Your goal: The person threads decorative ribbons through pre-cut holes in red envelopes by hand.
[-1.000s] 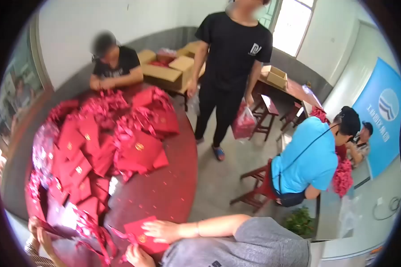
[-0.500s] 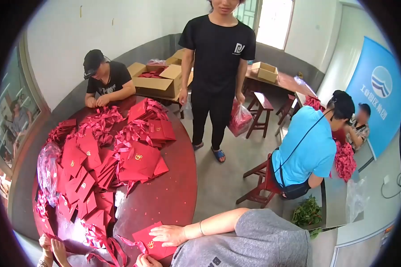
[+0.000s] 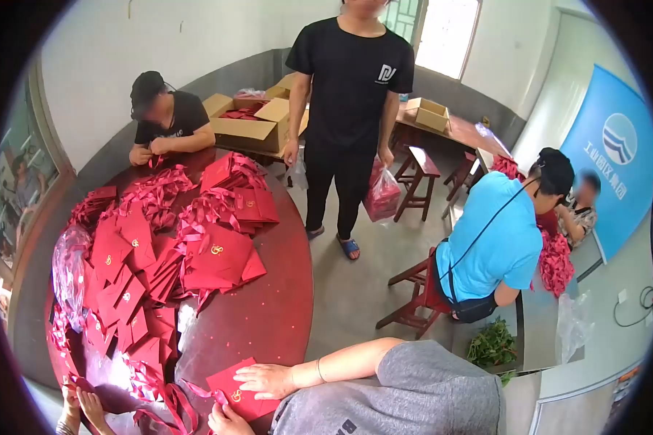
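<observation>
In the head view, my right hand [image 3: 265, 380] lies flat with fingers spread on a red paper bag [image 3: 228, 378] bearing a gold emblem, at the near table edge. My left hand [image 3: 228, 420] is beside the bag's near edge, its fingers closed on a red ribbon [image 3: 212, 394]; the lower part of this hand is cut off by the frame. More loose ribbons [image 3: 178, 407] lie to the left. Beyond them is a big heap of similar red bags [image 3: 127, 290] with ribbons.
A round dark-red table [image 3: 283, 290] bears the heap and a clear plastic bag [image 3: 70, 268]. Another person's hands [image 3: 83, 402] are at lower left. Across the table sits a co-worker [image 3: 170, 119]; another stands [image 3: 348, 94] with a plastic bag [image 3: 383, 194]. Cartons [image 3: 247, 127] stand behind.
The view has shifted slightly. The co-worker across the table now has a ribbon raised between the hands. My right hand stays on the bag, my left beside it.
</observation>
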`<state>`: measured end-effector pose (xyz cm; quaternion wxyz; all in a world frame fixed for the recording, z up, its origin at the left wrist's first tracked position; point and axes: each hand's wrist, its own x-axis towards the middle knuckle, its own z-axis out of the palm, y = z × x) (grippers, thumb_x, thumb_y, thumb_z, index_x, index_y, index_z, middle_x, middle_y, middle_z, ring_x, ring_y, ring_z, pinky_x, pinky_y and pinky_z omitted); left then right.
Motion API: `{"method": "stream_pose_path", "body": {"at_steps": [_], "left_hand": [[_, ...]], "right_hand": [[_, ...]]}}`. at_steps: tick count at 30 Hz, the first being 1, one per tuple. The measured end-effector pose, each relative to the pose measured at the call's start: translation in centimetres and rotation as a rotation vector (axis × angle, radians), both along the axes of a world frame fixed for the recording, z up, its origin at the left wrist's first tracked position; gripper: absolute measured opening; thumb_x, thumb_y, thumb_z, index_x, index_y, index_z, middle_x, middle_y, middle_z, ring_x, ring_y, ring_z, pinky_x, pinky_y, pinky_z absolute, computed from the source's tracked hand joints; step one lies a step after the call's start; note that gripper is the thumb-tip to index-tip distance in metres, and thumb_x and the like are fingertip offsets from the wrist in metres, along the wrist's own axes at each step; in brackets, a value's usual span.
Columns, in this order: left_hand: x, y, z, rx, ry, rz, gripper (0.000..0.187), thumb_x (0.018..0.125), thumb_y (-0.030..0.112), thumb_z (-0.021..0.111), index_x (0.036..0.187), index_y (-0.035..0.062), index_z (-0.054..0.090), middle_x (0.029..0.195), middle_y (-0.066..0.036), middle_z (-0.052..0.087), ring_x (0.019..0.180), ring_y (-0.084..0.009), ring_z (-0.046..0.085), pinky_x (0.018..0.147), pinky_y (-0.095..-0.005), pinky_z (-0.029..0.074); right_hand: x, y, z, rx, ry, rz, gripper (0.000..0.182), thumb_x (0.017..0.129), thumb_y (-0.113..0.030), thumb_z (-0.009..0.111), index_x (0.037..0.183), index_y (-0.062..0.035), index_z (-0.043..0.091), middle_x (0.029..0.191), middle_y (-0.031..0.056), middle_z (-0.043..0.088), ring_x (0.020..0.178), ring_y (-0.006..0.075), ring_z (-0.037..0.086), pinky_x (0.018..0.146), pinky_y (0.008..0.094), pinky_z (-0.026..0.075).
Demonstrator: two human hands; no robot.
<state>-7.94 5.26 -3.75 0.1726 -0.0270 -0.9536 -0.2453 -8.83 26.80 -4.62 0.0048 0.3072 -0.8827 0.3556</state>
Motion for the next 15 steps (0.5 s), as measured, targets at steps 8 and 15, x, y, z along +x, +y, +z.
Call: {"method": "stream_pose_path", "body": {"at_steps": [8, 15], "left_hand": [[-2.0, -1.1, -1.1, 0.207, -0.134, 0.042, 0.012, 0.080, 0.003, 0.065, 0.090, -0.0012, 0.060, 0.074, -0.011, 0.060, 0.066, -0.0242, 0.057, 0.066, -0.0373, 0.047], [-2.5, -1.6, 0.0, 0.412, -0.188, -0.068, 0.009, 0.078, -0.007, 0.059, 0.084, -0.0012, 0.054, 0.065, -0.006, 0.054, 0.055, -0.0139, 0.050, 0.055, -0.0300, 0.043]], "right_hand": [[-0.3, 0.2, -0.2, -0.024, -0.007, 0.015, 0.050, 0.082, -0.023, 0.067, 0.125, -0.0002, 0.056, 0.143, 0.0207, 0.042, 0.137, 0.0350, 0.033, 0.112, 0.0466, 0.029], [-0.2, 0.3, 0.0, -0.067, -0.008, -0.005, 0.051, 0.083, -0.022, 0.065, 0.127, 0.0000, 0.054, 0.143, 0.0201, 0.042, 0.137, 0.0352, 0.034, 0.113, 0.0464, 0.029]]}}
